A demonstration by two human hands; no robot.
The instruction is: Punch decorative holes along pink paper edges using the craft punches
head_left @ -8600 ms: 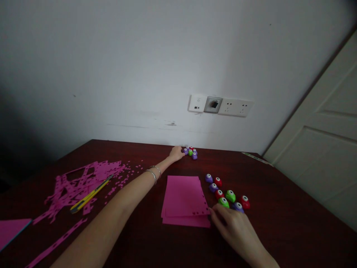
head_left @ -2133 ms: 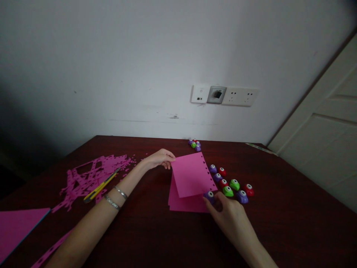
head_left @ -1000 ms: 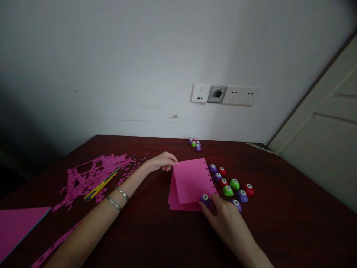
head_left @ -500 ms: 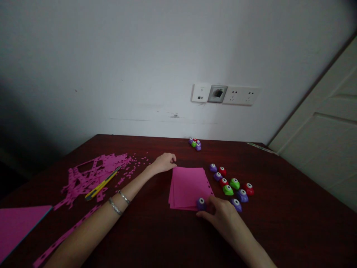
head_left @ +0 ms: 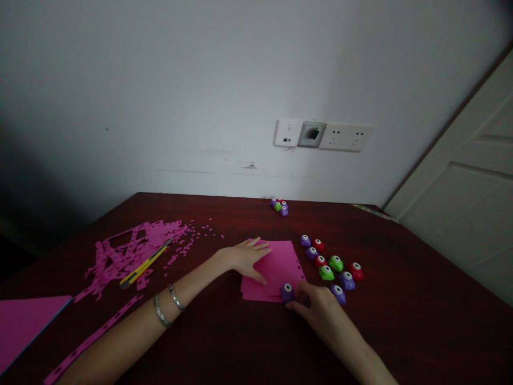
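Note:
A small stack of pink paper sheets [head_left: 280, 262] lies on the dark red-brown table, with a few punched holes along its right edge. My left hand [head_left: 246, 259] rests flat on the stack's left side, fingers spread. At the stack's near right corner sits a purple craft punch [head_left: 287, 292] with a white and black button. The fingers of my right hand [head_left: 318, 305] are closed on this punch from the right. Its underside and the paper's edge inside it are hidden.
Several purple, red and green punches [head_left: 326, 272] stand to the right, and more [head_left: 278, 206] near the wall. At left lie pink paper scraps [head_left: 132, 251], a yellow utility knife [head_left: 146, 264], a punched pink strip [head_left: 96, 337] and larger pink paper [head_left: 32, 326]. Sockets [head_left: 344, 137] are on the wall.
My left hand has come from beyond the stack's far left corner down onto the paper, its fingers now spread. My right hand stays at the purple punch.

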